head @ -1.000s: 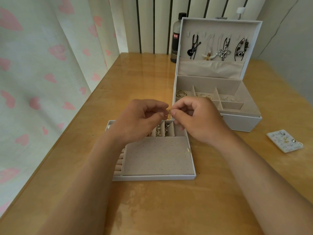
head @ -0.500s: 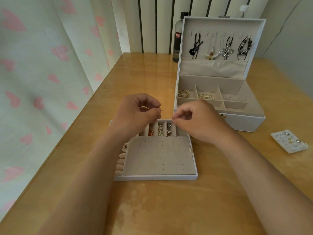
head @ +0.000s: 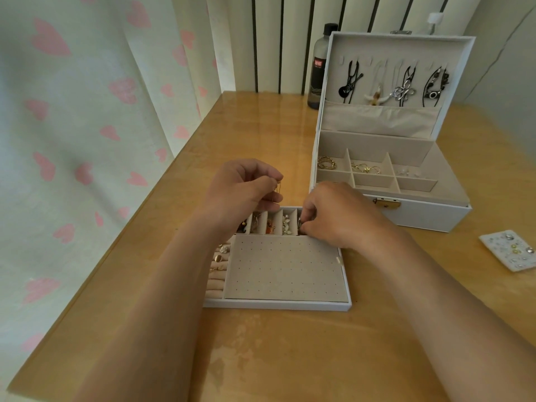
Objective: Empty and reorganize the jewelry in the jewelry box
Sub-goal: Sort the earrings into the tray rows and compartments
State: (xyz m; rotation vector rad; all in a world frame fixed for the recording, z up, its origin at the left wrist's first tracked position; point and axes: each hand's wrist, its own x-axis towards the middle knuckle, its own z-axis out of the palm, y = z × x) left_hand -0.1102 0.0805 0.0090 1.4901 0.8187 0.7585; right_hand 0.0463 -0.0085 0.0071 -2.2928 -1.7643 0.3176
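Head view: glossy honey-wood tabletop (head: 261, 126). Open white beige-lined jewelry box (head: 429, 216) far right, lid upright. White removable tray (head: 275, 305) with dotted beige pad at centre. Left hand (head: 240, 190) pinches thin gold chain (head: 278, 188) above tray slots. Right hand (head: 339, 213) covers far-right slot, pinching small dark piece (head: 300, 224). Dark bottle (head: 319, 68) behind box; white earring card (head: 510, 250) right.

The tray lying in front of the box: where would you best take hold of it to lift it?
Probably by the left and right walls of the tray, gripped from both sides at once and kept level: it is wide, shallow and flat on the table, and loose pieces lie in its open back compartments.
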